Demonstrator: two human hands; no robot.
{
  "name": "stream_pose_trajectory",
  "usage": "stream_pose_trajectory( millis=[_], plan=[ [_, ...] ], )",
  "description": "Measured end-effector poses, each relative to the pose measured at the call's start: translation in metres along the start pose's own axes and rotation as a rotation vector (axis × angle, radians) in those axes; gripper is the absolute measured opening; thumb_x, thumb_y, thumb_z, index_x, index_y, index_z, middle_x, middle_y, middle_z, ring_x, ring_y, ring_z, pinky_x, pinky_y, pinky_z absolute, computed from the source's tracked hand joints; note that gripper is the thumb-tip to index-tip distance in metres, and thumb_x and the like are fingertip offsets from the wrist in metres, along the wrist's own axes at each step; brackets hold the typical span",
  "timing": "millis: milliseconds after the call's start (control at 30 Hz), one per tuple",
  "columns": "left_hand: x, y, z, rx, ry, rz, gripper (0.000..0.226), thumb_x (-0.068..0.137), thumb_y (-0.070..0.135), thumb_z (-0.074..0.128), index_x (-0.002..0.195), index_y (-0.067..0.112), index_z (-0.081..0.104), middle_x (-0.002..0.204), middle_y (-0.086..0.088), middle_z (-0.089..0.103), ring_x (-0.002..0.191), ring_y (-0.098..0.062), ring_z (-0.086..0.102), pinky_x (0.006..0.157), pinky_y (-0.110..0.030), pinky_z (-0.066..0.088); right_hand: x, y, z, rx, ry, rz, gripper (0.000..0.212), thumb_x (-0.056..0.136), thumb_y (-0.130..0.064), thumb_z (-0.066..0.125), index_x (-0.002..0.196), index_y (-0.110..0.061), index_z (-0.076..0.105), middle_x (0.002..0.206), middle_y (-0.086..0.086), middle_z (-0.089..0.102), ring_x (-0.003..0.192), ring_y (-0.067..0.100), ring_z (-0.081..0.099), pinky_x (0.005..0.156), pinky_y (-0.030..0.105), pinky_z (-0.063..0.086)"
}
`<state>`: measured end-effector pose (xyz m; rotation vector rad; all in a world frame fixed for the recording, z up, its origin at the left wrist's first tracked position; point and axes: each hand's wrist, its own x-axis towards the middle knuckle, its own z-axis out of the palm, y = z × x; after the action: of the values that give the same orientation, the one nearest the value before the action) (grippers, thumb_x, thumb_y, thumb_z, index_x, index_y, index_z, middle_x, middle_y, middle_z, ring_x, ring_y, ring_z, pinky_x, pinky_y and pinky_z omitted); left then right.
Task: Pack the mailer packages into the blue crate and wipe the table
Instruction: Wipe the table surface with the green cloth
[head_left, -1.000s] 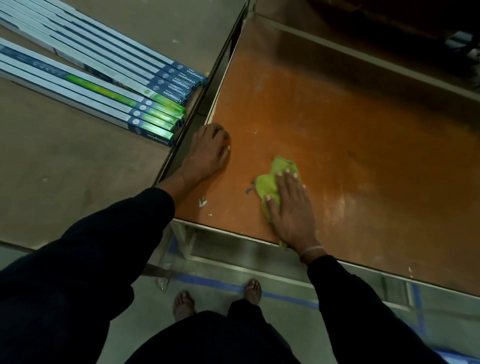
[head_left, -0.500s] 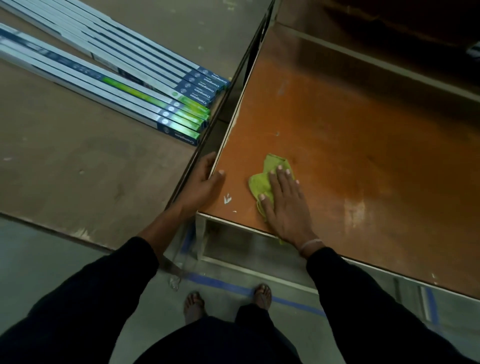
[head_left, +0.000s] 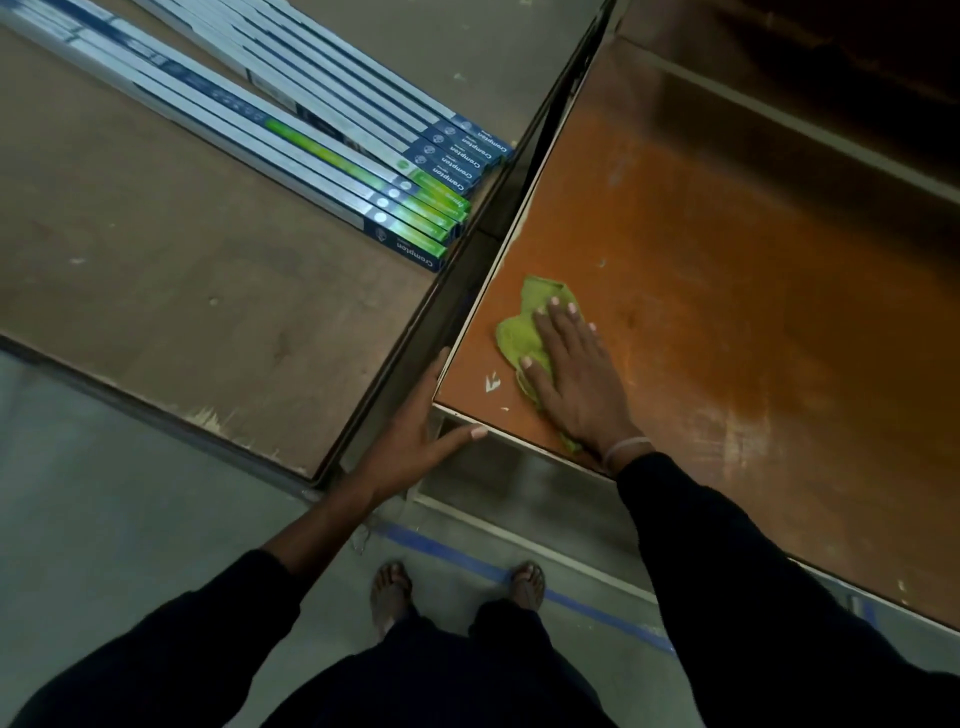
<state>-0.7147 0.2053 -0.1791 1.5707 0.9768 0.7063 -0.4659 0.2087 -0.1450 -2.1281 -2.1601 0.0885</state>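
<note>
A green cloth (head_left: 524, 325) lies on the orange-brown table (head_left: 727, 291) near its front left corner. My right hand (head_left: 576, 371) presses flat on the cloth with straight fingers and covers its right half. My left hand (head_left: 415, 431) rests against the table's left corner, fingers along the side edge and thumb under the front edge. No mailer packages and no blue crate are in view.
A second brown table (head_left: 156, 270) stands to the left across a narrow dark gap. Several long blue, white and green boxes (head_left: 363, 156) lie on it. Blue tape (head_left: 498, 574) runs across the grey floor by my feet.
My left hand has slid off the tabletop down to the corner edge. My right hand and the cloth have moved left toward that corner.
</note>
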Motion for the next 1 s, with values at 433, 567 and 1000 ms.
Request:
stream_pose_trajectory(
  millis=[433, 567, 1000],
  plan=[
    [-0.013, -0.015, 0.008, 0.082, 0.102, -0.090, 0.094, 0.089, 0.042, 0.078, 0.161, 0.031, 0.020, 0.158, 0.016, 0.043, 0.145, 0.001, 0.039, 0.120, -0.037, 0.037, 0.027, -0.040, 0.007, 0.038, -0.023, -0.098, 0.064, 0.107, -0.052, 0.022, 0.160, -0.019, 0.013, 0.168, 0.004, 0.003, 0.155, 0.019, -0.005, 0.126, 0.047, 0.006],
    [-0.020, -0.025, 0.010, 0.151, 0.075, -0.099, 0.094, 0.094, 0.033, 0.074, 0.163, 0.032, 0.011, 0.165, 0.013, 0.031, 0.150, -0.002, 0.032, 0.121, -0.035, 0.035, 0.014, -0.044, 0.007, 0.013, -0.053, -0.290, 0.064, 0.107, -0.051, 0.025, 0.161, -0.020, 0.009, 0.169, 0.002, 0.001, 0.155, 0.016, -0.008, 0.125, 0.048, 0.009],
    [-0.055, -0.056, 0.011, 0.229, 0.036, -0.056, 0.086, 0.100, 0.019, 0.062, 0.164, 0.014, 0.005, 0.171, 0.006, 0.009, 0.157, -0.005, 0.012, 0.126, -0.037, 0.023, 0.033, -0.061, 0.015, 0.064, -0.021, -0.180, 0.064, 0.107, -0.051, 0.021, 0.160, -0.018, 0.011, 0.168, 0.006, 0.004, 0.155, 0.019, -0.003, 0.126, 0.048, 0.006]
  ],
)
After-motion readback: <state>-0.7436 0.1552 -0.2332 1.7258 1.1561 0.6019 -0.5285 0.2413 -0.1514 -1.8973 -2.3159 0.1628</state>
